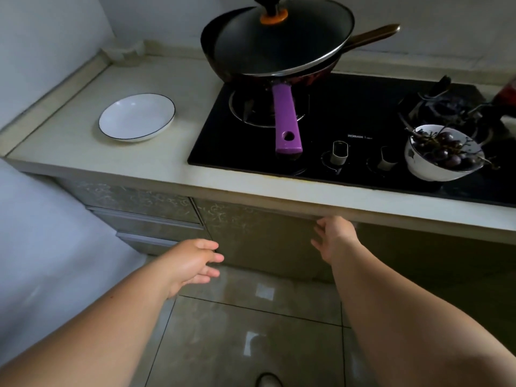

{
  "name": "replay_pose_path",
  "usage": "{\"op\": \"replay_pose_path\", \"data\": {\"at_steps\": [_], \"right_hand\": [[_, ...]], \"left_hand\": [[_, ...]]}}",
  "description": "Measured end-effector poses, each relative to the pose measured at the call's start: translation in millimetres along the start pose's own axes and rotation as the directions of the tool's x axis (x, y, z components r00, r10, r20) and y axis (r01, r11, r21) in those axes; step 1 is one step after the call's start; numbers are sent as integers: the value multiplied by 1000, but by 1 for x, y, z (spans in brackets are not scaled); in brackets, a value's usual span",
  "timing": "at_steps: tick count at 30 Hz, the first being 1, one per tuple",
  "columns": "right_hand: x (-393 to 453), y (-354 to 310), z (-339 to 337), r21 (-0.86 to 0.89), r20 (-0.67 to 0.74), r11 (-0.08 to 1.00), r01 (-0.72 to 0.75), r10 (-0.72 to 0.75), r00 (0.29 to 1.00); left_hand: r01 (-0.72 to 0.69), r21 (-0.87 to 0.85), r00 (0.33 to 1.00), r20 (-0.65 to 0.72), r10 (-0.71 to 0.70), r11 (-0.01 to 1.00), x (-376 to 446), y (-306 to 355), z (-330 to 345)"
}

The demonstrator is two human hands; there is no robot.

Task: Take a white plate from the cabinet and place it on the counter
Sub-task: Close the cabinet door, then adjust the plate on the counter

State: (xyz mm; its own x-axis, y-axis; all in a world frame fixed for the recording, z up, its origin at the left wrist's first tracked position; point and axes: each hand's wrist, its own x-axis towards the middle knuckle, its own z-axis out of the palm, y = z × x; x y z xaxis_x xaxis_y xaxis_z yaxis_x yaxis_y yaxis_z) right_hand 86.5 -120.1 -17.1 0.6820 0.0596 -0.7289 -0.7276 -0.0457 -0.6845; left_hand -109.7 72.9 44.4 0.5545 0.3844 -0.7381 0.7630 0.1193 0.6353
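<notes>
A white plate [136, 117] with a thin dark rim lies on the pale counter [83, 152], left of the stove. Below the counter is a patterned cabinet door [257, 236], which looks shut. My right hand [335, 236] is at the door's top right corner just under the counter edge, fingers spread and touching it. My left hand [192, 263] hovers lower, in front of the door's left side, with its fingers apart and nothing in it.
A black gas stove [349, 129] holds a lidded wok [276, 43] with a purple handle [287, 121] jutting toward me. A white bowl of dark grapes [444, 153] sits at the stove's front right. Drawers [145, 219] are left of the door. Tiled floor lies below.
</notes>
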Motion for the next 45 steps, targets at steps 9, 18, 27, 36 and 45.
{"op": "replay_pose_path", "data": {"at_steps": [9,18,27,36,45], "right_hand": [[-74,-12,73,-437,260,889,140,-25,965],[-107,-55,211,-410,478,844,344,-123,870],[-70,-78,347,-433,236,852,295,-209,949],[-49,-85,400,-565,109,782,264,-246,963],[-22,-92,418,-660,97,686,307,-327,940]], "left_hand": [[-129,-104,983,-147,114,986,-33,26,-64],[-240,-205,945,-271,181,949,7,51,-184],[-275,-143,923,-317,219,951,114,107,-320],[-232,42,952,-195,236,972,187,147,-356],[-226,43,949,-214,230,973,217,161,-355]]}}
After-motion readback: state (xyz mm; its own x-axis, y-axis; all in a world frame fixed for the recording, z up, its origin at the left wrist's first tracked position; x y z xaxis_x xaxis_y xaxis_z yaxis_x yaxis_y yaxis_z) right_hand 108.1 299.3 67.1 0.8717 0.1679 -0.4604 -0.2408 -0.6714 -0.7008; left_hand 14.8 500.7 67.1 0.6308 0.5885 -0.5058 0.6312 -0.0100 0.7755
